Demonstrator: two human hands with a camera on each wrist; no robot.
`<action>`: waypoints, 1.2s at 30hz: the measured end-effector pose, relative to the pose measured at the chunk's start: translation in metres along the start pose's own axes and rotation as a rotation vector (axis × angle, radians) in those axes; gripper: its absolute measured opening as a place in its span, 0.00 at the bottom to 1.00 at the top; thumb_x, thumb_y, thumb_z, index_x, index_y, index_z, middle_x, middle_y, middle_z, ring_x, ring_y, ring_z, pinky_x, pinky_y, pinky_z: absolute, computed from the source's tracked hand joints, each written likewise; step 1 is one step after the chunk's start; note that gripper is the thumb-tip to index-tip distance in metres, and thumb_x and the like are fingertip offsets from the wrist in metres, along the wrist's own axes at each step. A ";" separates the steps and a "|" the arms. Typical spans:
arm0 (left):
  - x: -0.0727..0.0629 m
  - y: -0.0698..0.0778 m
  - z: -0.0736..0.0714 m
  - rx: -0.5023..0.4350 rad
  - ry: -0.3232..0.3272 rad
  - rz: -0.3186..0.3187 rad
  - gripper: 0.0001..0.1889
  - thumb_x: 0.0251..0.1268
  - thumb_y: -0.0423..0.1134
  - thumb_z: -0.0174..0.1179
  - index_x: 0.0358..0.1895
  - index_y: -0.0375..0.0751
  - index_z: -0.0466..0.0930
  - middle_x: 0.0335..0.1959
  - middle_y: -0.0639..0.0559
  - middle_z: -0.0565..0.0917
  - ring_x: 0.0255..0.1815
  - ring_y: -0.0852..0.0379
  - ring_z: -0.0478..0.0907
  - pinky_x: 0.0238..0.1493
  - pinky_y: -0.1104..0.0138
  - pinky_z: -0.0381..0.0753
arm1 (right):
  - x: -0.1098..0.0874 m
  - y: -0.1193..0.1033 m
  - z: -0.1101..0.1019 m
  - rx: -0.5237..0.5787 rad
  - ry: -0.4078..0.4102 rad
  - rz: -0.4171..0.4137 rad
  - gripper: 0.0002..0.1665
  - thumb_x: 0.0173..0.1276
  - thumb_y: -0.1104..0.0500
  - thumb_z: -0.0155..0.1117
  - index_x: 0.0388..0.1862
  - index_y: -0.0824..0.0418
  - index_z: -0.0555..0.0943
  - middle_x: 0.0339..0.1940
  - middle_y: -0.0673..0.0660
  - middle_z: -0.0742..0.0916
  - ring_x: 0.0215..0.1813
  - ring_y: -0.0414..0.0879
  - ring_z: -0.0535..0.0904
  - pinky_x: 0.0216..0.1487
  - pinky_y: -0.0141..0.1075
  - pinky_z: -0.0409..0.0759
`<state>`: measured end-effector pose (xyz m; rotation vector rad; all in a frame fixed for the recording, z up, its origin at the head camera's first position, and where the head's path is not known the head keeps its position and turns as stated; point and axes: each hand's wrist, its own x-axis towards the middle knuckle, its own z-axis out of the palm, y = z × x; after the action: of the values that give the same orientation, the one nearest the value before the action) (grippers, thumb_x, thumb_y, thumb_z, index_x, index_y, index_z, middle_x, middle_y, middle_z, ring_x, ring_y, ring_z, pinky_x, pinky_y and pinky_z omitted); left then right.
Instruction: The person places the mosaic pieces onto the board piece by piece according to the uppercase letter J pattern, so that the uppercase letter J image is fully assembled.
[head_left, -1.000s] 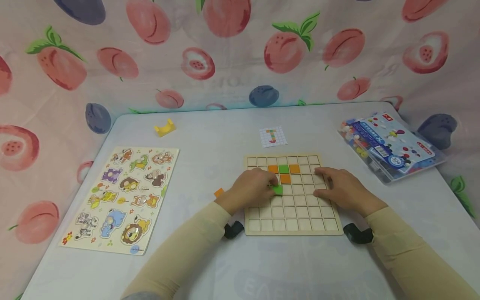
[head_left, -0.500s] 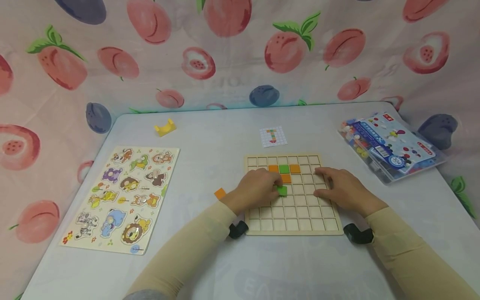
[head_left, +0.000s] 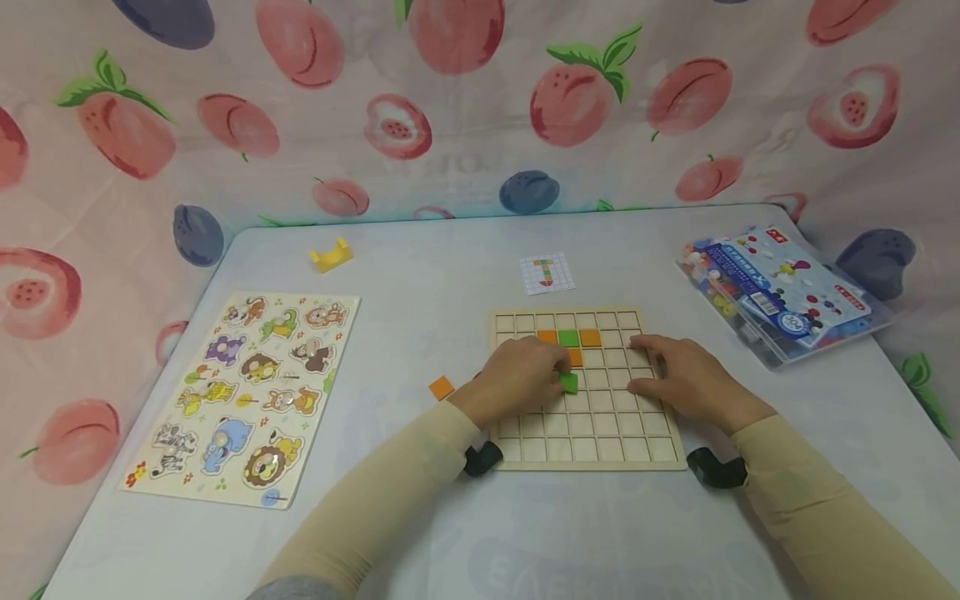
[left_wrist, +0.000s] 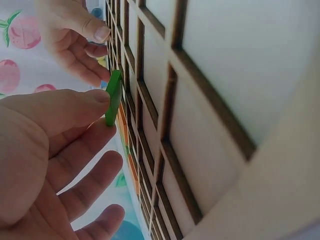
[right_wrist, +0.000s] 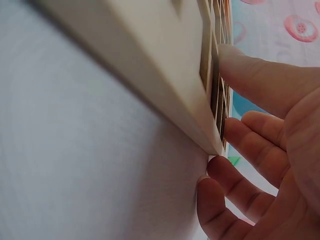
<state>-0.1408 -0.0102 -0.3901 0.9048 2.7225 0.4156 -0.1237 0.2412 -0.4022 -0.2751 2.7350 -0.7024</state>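
Observation:
My left hand (head_left: 517, 375) pinches a small green square tile (left_wrist: 114, 97) between thumb and forefinger, its other fingers spread apart. The tile is tilted on edge, close over the wooden grid board (head_left: 588, 465), just below an orange tile (head_left: 576, 357) lying in a cell. Above that, a row holds an orange tile (head_left: 547, 337), a green tile (head_left: 568, 337) and another orange tile (head_left: 591, 337). My right hand (head_left: 693, 379) rests at the board's right side. Its thumb (right_wrist: 260, 80) touches the top, and the other fingers are loosely bent by the edge.
A loose orange tile (head_left: 442, 387) lies left of the board, beside a mostly hidden red piece. A pattern card (head_left: 547, 273) lies behind the board. An animal puzzle (head_left: 243, 400), a yellow curved block (head_left: 331, 255) and a plastic case (head_left: 783, 292) stand farther out.
My left hand has moved slightly right across the board with the green tile, uncovering more of the loose orange tile. The right hand stays in place.

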 end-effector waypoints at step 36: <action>0.008 0.002 -0.004 0.034 -0.003 -0.025 0.11 0.66 0.38 0.64 0.50 0.49 0.86 0.43 0.60 0.86 0.46 0.57 0.81 0.47 0.62 0.77 | 0.001 0.001 -0.001 0.012 -0.006 -0.009 0.42 0.67 0.49 0.69 0.73 0.69 0.67 0.68 0.73 0.73 0.68 0.71 0.66 0.66 0.65 0.61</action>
<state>-0.1475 -0.0043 -0.3867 0.8785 2.7425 0.3638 -0.1251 0.2422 -0.4026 -0.2859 2.7245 -0.7187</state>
